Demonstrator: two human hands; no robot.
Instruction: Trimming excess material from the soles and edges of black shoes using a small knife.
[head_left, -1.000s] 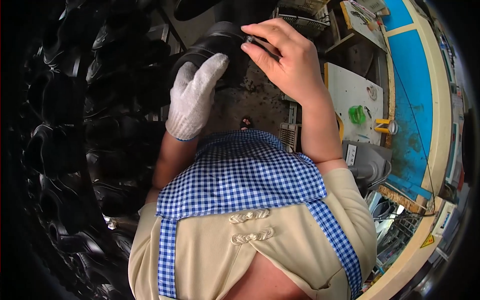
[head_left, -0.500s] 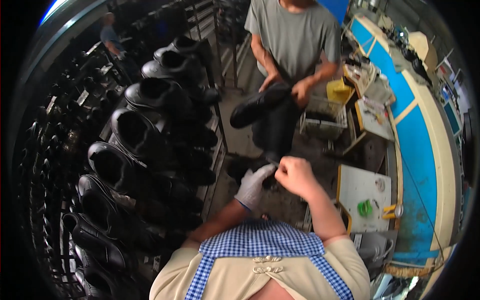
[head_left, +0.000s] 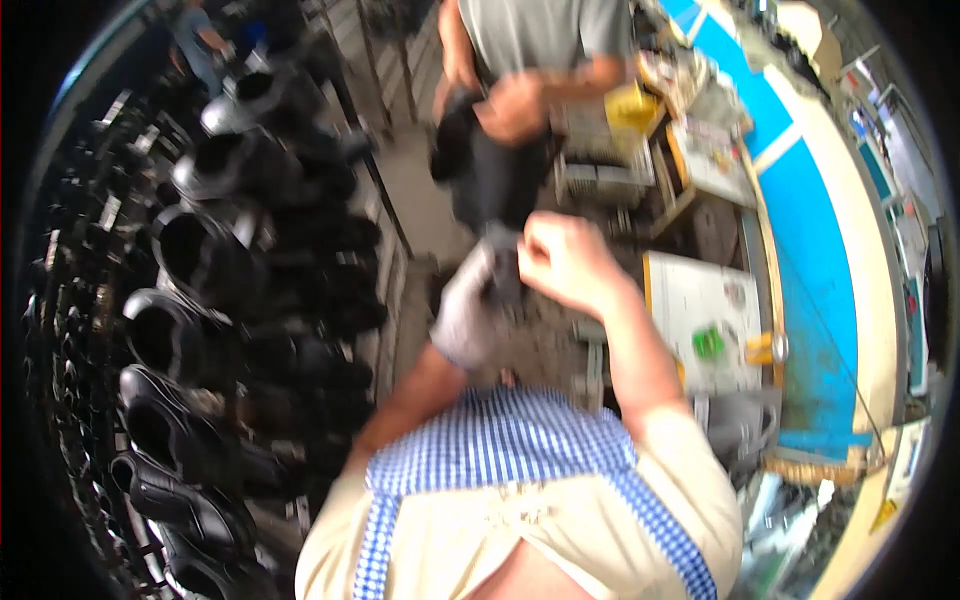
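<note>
Black shoe held aloft earlier now gone from hands. Gloved left hand (head_left: 465, 315) half-curled, bare right hand (head_left: 562, 262) fisted, meeting beside shoe rack (head_left: 210, 300); contents blurred, cannot be told.

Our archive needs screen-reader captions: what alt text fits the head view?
A person's gloved left hand and bare right hand, closed in a fist, meet in front of their chest, blurred. Black shoes fill racks at left; another person handles a dark item ahead.
</note>
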